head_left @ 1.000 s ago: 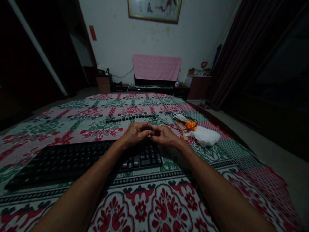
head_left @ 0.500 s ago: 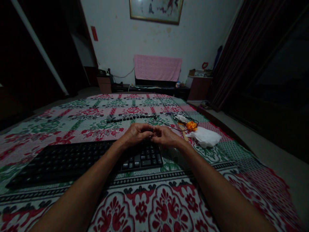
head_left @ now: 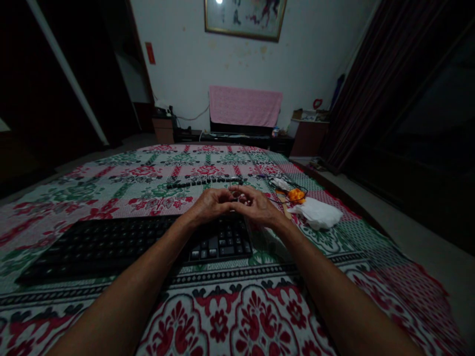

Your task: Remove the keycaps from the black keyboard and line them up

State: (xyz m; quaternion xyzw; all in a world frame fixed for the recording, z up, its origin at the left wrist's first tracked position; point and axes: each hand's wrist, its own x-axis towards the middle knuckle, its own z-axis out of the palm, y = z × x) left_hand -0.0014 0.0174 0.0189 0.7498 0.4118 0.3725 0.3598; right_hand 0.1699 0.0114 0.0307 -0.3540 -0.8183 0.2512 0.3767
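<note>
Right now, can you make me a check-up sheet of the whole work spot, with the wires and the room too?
Surface: red, green and white patterned cloth, spread under the things.
Things in use: long black keyboard, lying flat; row of small black pieces beyond it.
Clutter: crumpled white wrapping, bright orange bundle and flat tan stick, together on the right side.
Hands: left hand and right hand close together by the keyboard's right-hand end; whatever is between the fingers is too dim to name.
Cables: thin black cord, looped around the orange bundle's area.
Surroundings: pink rectangular towel by the far wall, gold-framed picture above, dark curtain at right.
</note>
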